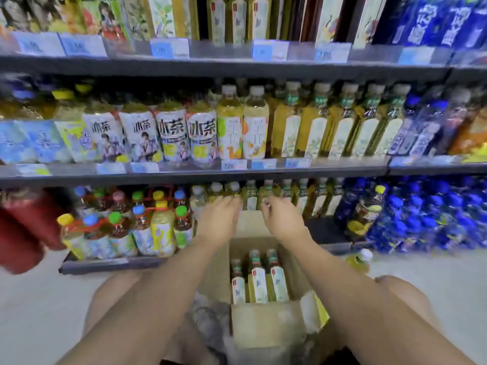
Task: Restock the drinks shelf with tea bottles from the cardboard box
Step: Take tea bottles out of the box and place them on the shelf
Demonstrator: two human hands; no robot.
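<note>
An open cardboard box (266, 325) stands on the floor between my knees, with three green-capped tea bottles (259, 279) upright inside. On the bottom shelf (110, 264), straight ahead, stands a row of matching tea bottles (303, 198). Both my arms reach over the box to that row. My left hand (220, 218) lies with fingers stretched out, their tips touching the top of a shelf bottle (233, 188). My right hand (283, 219) has its fingers curled round the neck of a neighbouring tea bottle (267, 189). The picture is blurred.
Shrink-wrapped packs of coloured-cap bottles (147, 227) fill the bottom shelf's left side, and blue bottles (434, 214) its right. A yellow-green bottle (359, 259) lies on the floor right of the box. Red bottles (26, 230) loom at far left. Higher shelves are full.
</note>
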